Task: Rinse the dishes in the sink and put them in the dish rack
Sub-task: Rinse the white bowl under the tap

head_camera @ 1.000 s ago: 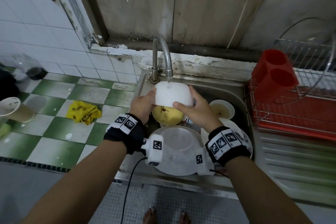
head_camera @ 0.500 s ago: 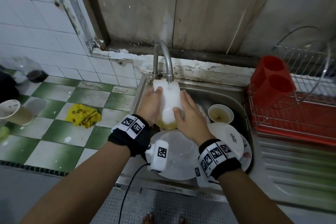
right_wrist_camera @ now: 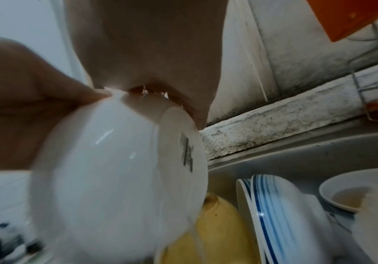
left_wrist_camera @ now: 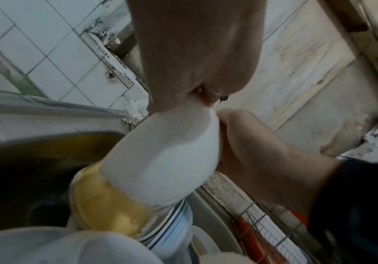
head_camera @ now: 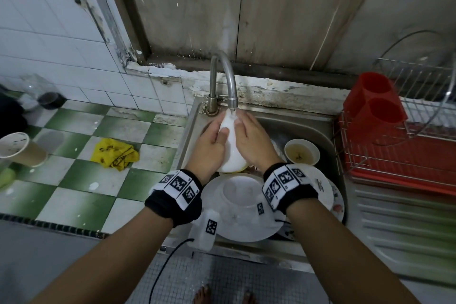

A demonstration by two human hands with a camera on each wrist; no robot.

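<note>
**White bowl held on edge under the running tap**

Both hands hold one white bowl (head_camera: pixel 230 148) between them, directly beneath the spout of the tap (head_camera: pixel 228 81), above the sink (head_camera: pixel 308 128). The bowl is turned on its side — its rim toward the left hand, its base toward the right. The left hand (head_camera: pixel 211 148) grips the bowl's left side with fingers curled over the upper edge and the thumb lying across the white surface. The right hand (head_camera: pixel 251 142) clasps the opposite side, palm against the bowl and fingers bent around it near the top, where water from the spout strikes. In the right wrist view water runs down over the bowl's glossy outside and off its lower edge.

Below the bowl, inside the sink, sits a yellow bowl (right_wrist_camera: pixel 215 230), and just beside it blue-rimmed plates (right_wrist_camera: pixel 278 214) stand on edge. A small bowl of brownish liquid (head_camera: pixel 301 153) rests further right in the basin. Nearer the person, a large white plate (head_camera: pixel 237 210) with an upturned white dish on it lies under the wrists.

The dish rack (head_camera: pixel 407 145) stands to the right of the sink — a wire frame over a red tray, with a red cutlery holder (head_camera: pixel 375 103) at its near corner. On the green-and-white tiled counter to the left lie a yellow cloth (head_camera: pixel 114 154) and a paper cup (head_camera: pixel 21 149).
</note>
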